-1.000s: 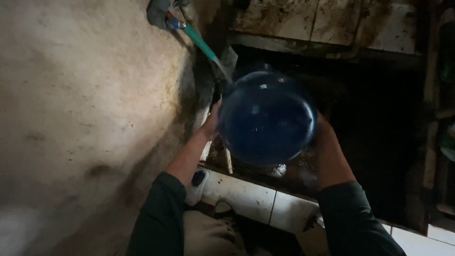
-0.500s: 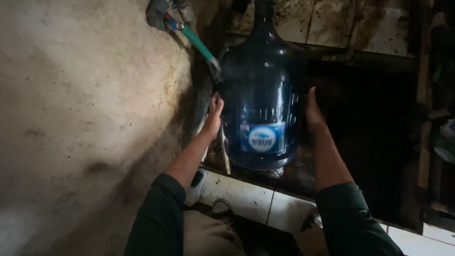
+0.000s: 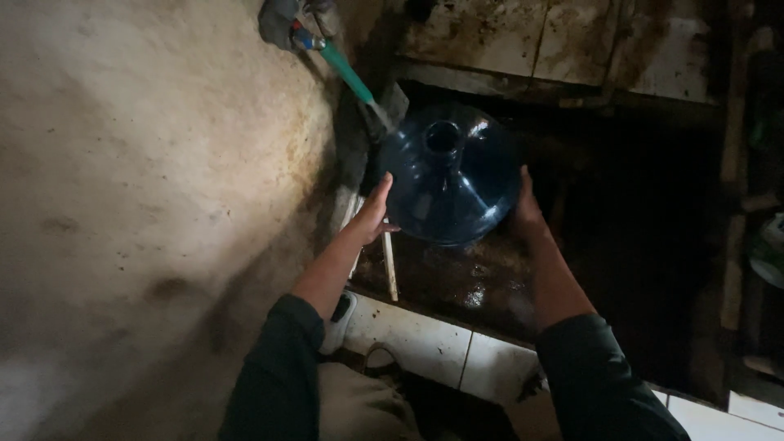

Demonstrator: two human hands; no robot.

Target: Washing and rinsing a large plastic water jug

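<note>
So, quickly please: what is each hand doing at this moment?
Left hand: open, palm pressed on the side of the large blue plastic water bottle.
Right hand: open, pressed on the opposite side, gripping it.

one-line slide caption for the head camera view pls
Both hands, left hand and right hand, steady an upright blue water jug under a green hose beside a stained wall.
</note>
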